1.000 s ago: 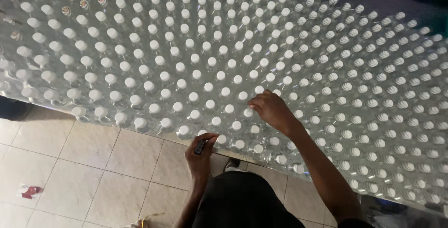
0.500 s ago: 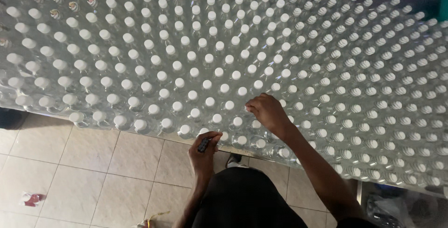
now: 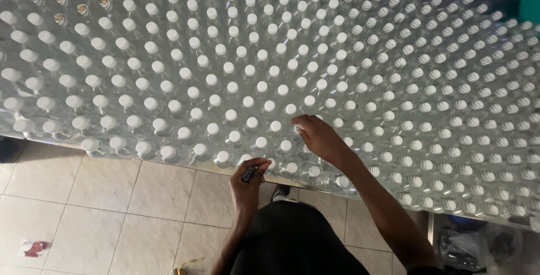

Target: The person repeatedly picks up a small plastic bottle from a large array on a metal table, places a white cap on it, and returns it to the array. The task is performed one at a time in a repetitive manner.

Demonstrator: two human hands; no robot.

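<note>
Right hand [image 3: 319, 135]: shifted slightly left over the last second; fingers now curled on a bottle [image 3: 291, 110] among the packed rows.
Left hand [image 3: 250, 180]: unchanged at the tabletop [image 3: 169, 165] edge, clenched around a dark marker [image 3: 248, 173].
Meaning: work appears to advance bottle by bottle.

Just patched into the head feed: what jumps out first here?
A huge packed field of clear plastic bottles with white caps fills nearly the whole view. At its near edge the right hand rests on the caps, while the left hand holds a small dark marker-like object above the beige tiled floor.
</note>
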